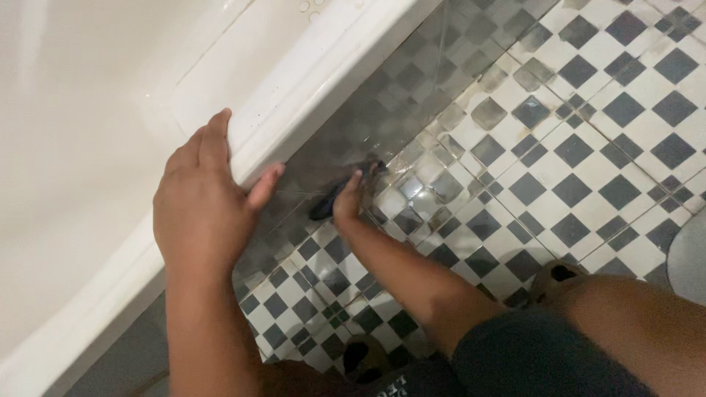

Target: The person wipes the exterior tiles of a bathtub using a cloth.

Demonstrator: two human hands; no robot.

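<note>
The left hand (202, 202) was laid over the rim of a white bathtub (294, 103), left of centre in the frame, with the fingers curled over the top edge and the thumb pressed against the outer face; nothing was pinched in it, and it seemed to be used for bracing. The right hand (351, 197) was reached down to the middle of the frame, where its fingers were closed around a dark cloth (327, 204), possibly a rag or sponge, though its kind could not be told. The cloth was pressed against the glossy dark side panel (382, 103) of the tub, just above the line where the panel met the checkered floor tiles (588, 147).

The panel was seen to be shiny and reflective, and the tiles close beside the cloth looked wet and streaked, so some wiping was judged to have been done along this lower stretch. Grimy marks were noted on the tiles toward the upper right of the frame, and that part was judged to remain uncleaned. A bent knee (632, 323) was visible at lower right.
</note>
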